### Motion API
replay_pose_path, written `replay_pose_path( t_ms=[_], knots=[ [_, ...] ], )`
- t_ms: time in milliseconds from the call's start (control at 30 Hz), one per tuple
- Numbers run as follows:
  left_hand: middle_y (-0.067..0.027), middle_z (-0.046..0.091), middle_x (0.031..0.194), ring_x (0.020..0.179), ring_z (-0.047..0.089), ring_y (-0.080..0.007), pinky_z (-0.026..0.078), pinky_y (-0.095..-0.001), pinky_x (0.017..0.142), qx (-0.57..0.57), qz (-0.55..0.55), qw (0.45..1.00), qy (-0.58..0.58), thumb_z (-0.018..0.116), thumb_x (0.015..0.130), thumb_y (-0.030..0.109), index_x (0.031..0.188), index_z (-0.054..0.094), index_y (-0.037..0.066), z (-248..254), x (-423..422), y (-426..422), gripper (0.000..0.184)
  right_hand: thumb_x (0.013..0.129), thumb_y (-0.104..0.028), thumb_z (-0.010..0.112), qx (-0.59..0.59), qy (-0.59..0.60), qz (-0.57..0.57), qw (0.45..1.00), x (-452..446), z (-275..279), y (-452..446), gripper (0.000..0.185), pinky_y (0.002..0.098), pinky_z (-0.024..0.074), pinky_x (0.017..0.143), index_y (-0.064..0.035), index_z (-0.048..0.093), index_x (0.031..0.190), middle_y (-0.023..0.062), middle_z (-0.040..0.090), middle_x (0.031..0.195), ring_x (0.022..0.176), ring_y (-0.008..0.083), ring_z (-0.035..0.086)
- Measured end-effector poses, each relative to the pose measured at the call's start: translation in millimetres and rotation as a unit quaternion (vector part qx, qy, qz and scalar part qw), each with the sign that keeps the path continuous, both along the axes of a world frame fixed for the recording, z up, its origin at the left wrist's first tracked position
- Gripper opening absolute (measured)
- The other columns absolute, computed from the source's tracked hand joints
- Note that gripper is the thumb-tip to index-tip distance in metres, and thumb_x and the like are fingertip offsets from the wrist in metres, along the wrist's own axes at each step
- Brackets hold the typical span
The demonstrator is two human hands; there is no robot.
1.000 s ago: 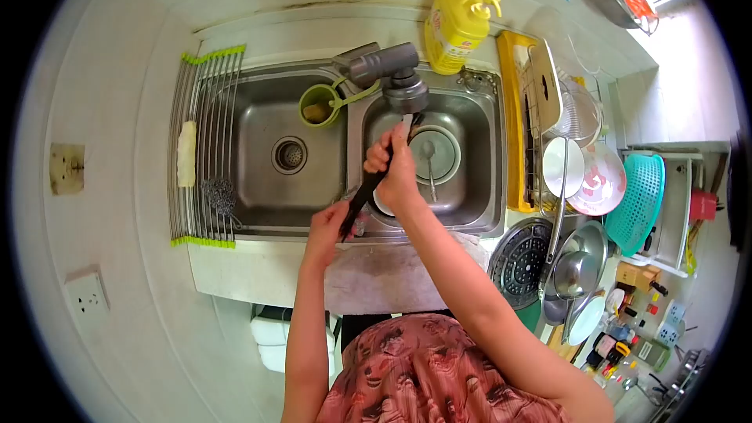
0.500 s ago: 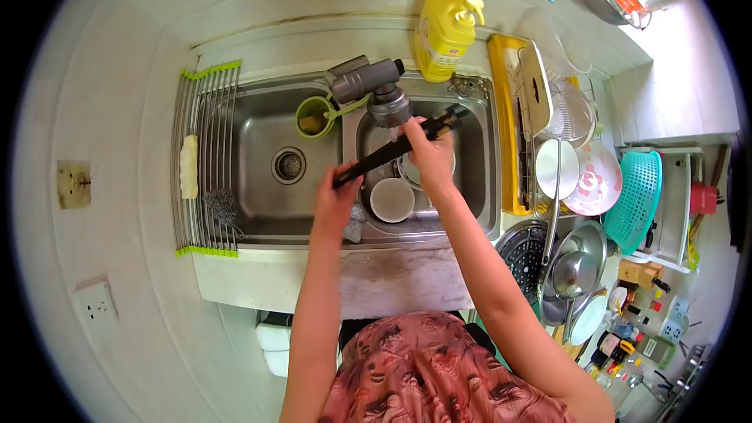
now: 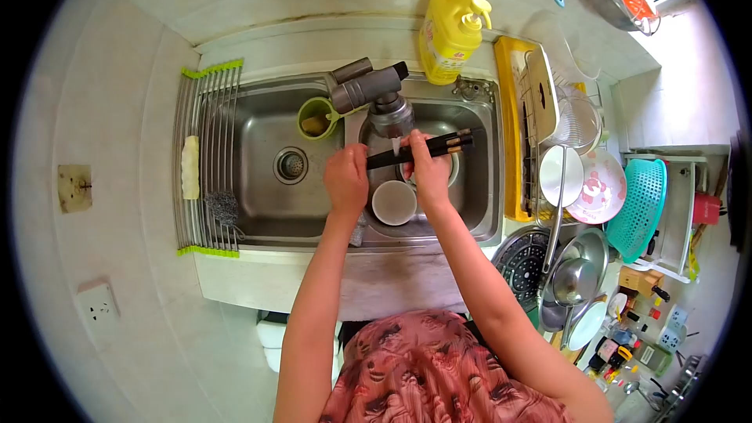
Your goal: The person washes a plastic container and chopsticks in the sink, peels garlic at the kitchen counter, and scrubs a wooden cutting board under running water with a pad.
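A bundle of black chopsticks [image 3: 450, 143] with gold-toned ends lies nearly level across the right sink basin, under the grey faucet [image 3: 368, 91]. My left hand [image 3: 346, 178] is closed around its left end, above the divider between the basins. Farther right, my right hand [image 3: 428, 174] grips the bundle near its gold-tipped end. Below the hands a white bowl [image 3: 394, 203] stands in the basin, and another dish, partly hidden by my right hand, sits behind it. What looks like a grey cloth [image 3: 357, 235] shows beside my left wrist.
The left basin [image 3: 254, 137] holds a green strainer cup [image 3: 316, 118]. A roll-up rack [image 3: 207, 110] with a steel scourer [image 3: 223, 208] covers its left side. Behind stands a yellow soap bottle [image 3: 448, 31]. Right of the sink are a dish rack [image 3: 540, 94], bowls and a teal basket [image 3: 636, 207].
The chopsticks have swung from a steep slant to nearly level. My left hand has moved right and slightly up, closer to my right hand. My right hand has shifted slightly down.
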State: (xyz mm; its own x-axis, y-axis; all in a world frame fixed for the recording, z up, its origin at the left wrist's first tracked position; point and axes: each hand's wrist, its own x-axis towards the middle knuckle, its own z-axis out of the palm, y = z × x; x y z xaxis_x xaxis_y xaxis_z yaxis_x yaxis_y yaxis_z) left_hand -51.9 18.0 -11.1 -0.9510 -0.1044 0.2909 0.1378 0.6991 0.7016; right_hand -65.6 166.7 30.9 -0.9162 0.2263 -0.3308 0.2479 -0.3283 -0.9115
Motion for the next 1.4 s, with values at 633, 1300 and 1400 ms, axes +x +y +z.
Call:
replay_pose_path(
  t_ms=[633,1300,1400],
  knots=[
    [-0.0146,0.066,0.077,0.068,0.061,-0.0304,0.046,-0.0393,0.062,0.021,-0.123,0.952,-0.279,0.067,0.093,0.026,0.100,0.064,0.004,40.4,33.7,-31.9,0.024,0.100,-0.026,0.055,0.423,0.184,0.248,0.852,-15.1,13.7,-0.8,0.030,0.0415,0.0464,0.095,-0.0046,0.063,0.119,0.0177,0.065,0.120,0.114,0.0363,0.060],
    [0.0052,0.043,0.059,0.048,0.035,-0.0066,0.026,-0.0244,0.047,0.373,-0.194,0.768,-0.482,0.070,0.093,0.041,0.071,0.052,0.016,41.1,-77.3,18.2,0.038,0.102,-0.062,0.036,0.084,-0.021,0.381,0.920,-149.4,27.4,82.1,0.077,0.0367,0.0311,0.115,0.0022,0.047,0.144,0.0132,0.055,0.141,0.132,0.0223,0.049],
    [0.0054,0.043,0.060,0.049,0.036,-0.0064,0.026,-0.0246,0.048,0.438,-0.130,0.763,-0.457,0.069,0.094,0.037,0.073,0.053,0.016,20.5,-69.3,20.5,0.034,0.097,-0.068,0.043,0.179,-0.052,0.404,0.895,-167.0,30.6,55.5,0.084,0.0385,0.0299,0.116,0.0025,0.048,0.142,0.0093,0.053,0.138,0.130,0.0204,0.045]
  ],
)
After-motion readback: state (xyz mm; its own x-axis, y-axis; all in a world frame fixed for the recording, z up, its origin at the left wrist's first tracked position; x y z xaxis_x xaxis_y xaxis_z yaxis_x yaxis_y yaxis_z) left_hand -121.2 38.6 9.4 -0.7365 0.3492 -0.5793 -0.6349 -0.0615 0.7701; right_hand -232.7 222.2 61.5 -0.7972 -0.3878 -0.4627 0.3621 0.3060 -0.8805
